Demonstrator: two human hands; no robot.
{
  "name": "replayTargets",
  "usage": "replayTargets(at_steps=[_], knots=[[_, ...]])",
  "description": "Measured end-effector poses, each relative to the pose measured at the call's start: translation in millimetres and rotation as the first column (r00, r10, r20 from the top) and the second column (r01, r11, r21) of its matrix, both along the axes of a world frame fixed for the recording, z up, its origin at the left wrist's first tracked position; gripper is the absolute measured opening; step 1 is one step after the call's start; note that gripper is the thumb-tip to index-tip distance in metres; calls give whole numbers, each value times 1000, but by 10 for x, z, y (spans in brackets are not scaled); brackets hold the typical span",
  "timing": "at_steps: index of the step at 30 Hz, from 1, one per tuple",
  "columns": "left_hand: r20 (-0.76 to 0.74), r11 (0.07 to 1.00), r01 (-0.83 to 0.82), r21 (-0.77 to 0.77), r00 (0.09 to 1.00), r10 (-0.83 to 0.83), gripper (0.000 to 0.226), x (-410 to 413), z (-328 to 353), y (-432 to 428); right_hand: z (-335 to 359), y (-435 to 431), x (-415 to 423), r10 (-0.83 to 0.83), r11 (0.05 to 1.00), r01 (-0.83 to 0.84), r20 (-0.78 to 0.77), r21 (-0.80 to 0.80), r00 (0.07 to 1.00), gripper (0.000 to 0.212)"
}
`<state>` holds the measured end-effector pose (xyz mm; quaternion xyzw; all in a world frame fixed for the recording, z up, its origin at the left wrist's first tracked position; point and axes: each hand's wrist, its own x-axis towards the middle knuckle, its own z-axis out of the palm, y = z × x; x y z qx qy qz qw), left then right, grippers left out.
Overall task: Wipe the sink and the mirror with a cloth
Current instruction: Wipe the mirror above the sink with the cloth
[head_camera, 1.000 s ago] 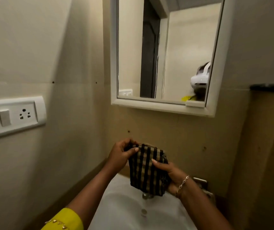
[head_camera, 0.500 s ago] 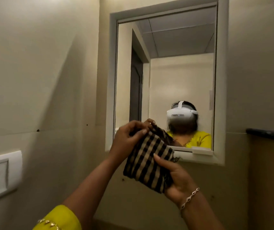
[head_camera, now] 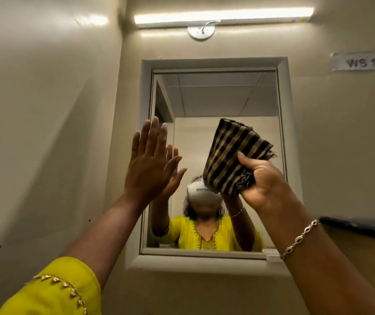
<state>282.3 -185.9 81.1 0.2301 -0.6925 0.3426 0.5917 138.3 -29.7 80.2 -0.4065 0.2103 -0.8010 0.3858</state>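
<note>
Released by the left hand (head_camera: 150, 164) since the earlier frame, the checked cloth (head_camera: 232, 153) is raised and held bunched in the closed grip of the right hand (head_camera: 263, 183) before the right half of the mirror (head_camera: 216, 98); the left grip is spread open, holding nothing, at the left edge.

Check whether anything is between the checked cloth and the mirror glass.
Nothing visible. The right hand grips the black-and-tan checked cloth before the right half of the white-framed wall mirror; the open left hand is raised at its left side, clear of the cloth.
</note>
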Motion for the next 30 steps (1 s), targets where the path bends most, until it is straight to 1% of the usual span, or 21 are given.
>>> replayTargets(at_steps=[2,3,6,7,9,11,13,14,15,16,18,19,20,21,22,24,25,26,27,28,30], knots=[[8,1000,-17,-9,1000,17,74,2,65,-62,143,-6,-48,-79,996,81,44,-37,996,30],[8,1000,-21,-15,1000,22,74,2,99,-90,211,-6,-73,-116,992,118,54,-37,992,32],[0,999,-27,-31,1000,27,74,8,195,-176,422,7,-185,-221,975,222,56,-16,974,22],[-3,999,-29,-41,1000,29,74,11,223,-201,489,12,-226,-252,967,254,61,-18,966,22],[-15,998,-25,-66,1000,24,74,10,278,-245,653,-14,-323,-330,942,334,66,-47,942,29],[-43,998,0,-70,999,-3,73,10,324,-285,838,-49,-408,-445,886,452,87,-101,892,34],[-71,998,19,-63,997,-24,72,15,366,-324,1041,-71,-465,-588,776,598,116,-199,801,36],[-75,998,17,-59,997,-22,72,18,386,-350,1135,-84,-488,-678,685,684,123,-253,725,36],[-71,998,7,-55,997,-11,73,17,408,-383,1226,-99,-508,-771,573,763,119,-300,626,35],[-62,999,-7,-47,998,4,74,18,429,-417,1311,-119,-523,-863,441,828,90,-345,497,34],[-46,999,-30,-35,999,28,75,24,461,-482,1461,-193,-578,-990,121,884,11,-451,141,35],[-41,999,-35,-30,999,34,76,25,472,-514,1538,-248,-635,-1000,-13,857,-3,-515,-16,36],[-42,999,-36,-25,999,35,77,19,484,-546,1624,-322,-723,-990,-96,815,-28,-571,-137,38],[-48,999,-31,-16,998,31,79,10,499,-576,1700,-397,-807,-971,-118,781,-92,-614,-219,41],[-60,1000,-19,-6,998,19,80,5,510,-609,1752,-480,-893,-938,-80,761,-210,-643,-276,43],[-89,1000,14,12,996,-13,83,-16,545,-687,1776,-655,-1054,-795,23,739,-461,-673,-395,60],[-102,1000,25,14,994,-23,85,-28,557,-734,1760,-721,-1117,-724,38,734,-525,-678,-447,66],[-113,999,36,17,993,-34,86,-43,569,-770,1740,-762,-1156,-705,23,723,-524,-690,-477,66],[-124,998,53,20,991,-50,87,-55,570,-796,1724,-781,-1185,-716,-3,715,-497,-699,-490,61],[-139,997,72,21,988,-68,88,-77,570,-813,1716,-779,-1205,-728,-49,698,-453,-715,-515,54],[-164,996,94,6,982,-92,89,-121,551,-831,1723,-795,-1252,-685,-167,641,-380,-749,-622,47]])
